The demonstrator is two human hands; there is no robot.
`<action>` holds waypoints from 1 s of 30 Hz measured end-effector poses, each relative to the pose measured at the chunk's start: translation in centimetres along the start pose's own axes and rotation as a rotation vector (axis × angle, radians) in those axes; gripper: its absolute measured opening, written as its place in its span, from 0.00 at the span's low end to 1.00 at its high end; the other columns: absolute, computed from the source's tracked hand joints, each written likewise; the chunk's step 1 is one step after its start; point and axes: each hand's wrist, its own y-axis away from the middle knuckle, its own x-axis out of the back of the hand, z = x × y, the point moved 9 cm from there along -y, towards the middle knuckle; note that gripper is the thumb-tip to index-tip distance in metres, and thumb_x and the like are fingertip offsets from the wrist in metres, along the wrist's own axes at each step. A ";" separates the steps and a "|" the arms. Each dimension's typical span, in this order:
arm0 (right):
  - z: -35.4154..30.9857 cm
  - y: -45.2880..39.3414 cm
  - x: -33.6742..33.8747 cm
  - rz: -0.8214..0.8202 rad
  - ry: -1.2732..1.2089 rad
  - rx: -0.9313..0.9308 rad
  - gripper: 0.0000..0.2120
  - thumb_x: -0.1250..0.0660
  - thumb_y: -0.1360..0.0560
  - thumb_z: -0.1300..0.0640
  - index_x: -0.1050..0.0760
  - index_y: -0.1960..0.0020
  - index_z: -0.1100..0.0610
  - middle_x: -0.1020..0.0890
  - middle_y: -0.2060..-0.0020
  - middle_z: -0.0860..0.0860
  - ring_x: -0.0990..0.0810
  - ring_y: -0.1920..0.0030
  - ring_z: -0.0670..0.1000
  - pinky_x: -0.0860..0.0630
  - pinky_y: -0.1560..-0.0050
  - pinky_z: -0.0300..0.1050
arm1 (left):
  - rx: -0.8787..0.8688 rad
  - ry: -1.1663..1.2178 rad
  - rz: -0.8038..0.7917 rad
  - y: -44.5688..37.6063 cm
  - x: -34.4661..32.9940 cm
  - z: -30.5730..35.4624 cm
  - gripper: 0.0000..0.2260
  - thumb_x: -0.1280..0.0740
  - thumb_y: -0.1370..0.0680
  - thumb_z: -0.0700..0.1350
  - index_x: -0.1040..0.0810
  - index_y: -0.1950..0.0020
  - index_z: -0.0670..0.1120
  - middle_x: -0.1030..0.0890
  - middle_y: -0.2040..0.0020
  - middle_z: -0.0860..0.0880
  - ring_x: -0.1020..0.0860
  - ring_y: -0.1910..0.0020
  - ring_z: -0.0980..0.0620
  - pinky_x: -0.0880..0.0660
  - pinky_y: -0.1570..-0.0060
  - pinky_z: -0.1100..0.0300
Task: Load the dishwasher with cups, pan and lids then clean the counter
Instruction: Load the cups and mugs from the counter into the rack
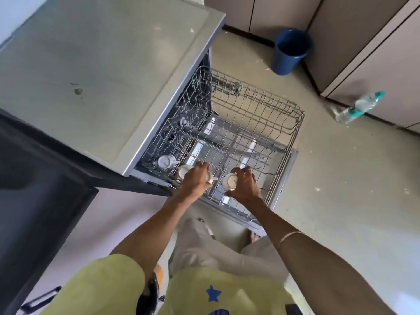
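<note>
The dishwasher's upper wire rack (261,114) is pulled out over the open door (285,176). My left hand (195,178) grips a white cup (210,178) at the rack's near left corner, next to another white cup (183,171) standing there. My right hand (244,185) holds a second white cup (230,181) upside down over the rack's near edge. One more white patterned cup (167,161) sits upside down further left in the rack, under the counter edge.
A pale counter top (95,71) lies above the dishwasher, with a dark surface (34,178) to its left. A blue bin (291,51) stands on the floor by the cabinets (363,53). A plastic water bottle (359,108) lies on the floor to the right.
</note>
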 end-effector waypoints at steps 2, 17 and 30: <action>0.2 -0.5 -1.8 -0.020 -0.005 -0.018 0.41 0.18 0.40 0.50 0.31 0.32 0.53 0.32 0.37 0.59 0.28 0.39 0.60 0.23 0.44 0.57 | -0.008 -0.046 -0.035 -0.9 -1.3 -0.6 0.32 0.22 0.31 0.41 0.31 0.31 0.46 0.25 0.36 0.43 0.19 0.52 0.50 0.23 0.64 0.65; 0.5 -3.1 -9.0 -0.123 -0.004 -0.044 0.32 0.23 0.34 0.64 0.28 0.33 0.52 0.31 0.38 0.59 0.31 0.37 0.61 0.24 0.45 0.55 | -0.126 -0.196 -0.023 -3.2 -3.7 -2.1 0.14 0.33 0.22 0.35 0.26 0.37 0.40 0.19 0.50 0.43 0.19 0.58 0.49 0.20 0.61 0.58; 1.6 -1.8 -8.6 -0.118 0.092 -0.067 0.31 0.36 0.27 0.68 0.36 0.27 0.50 0.33 0.35 0.61 0.30 0.36 0.64 0.25 0.44 0.56 | -0.079 -0.180 -0.018 -2.7 -3.2 -3.1 0.07 0.31 0.22 0.38 0.21 0.45 0.41 0.19 0.53 0.45 0.22 0.60 0.52 0.21 0.63 0.60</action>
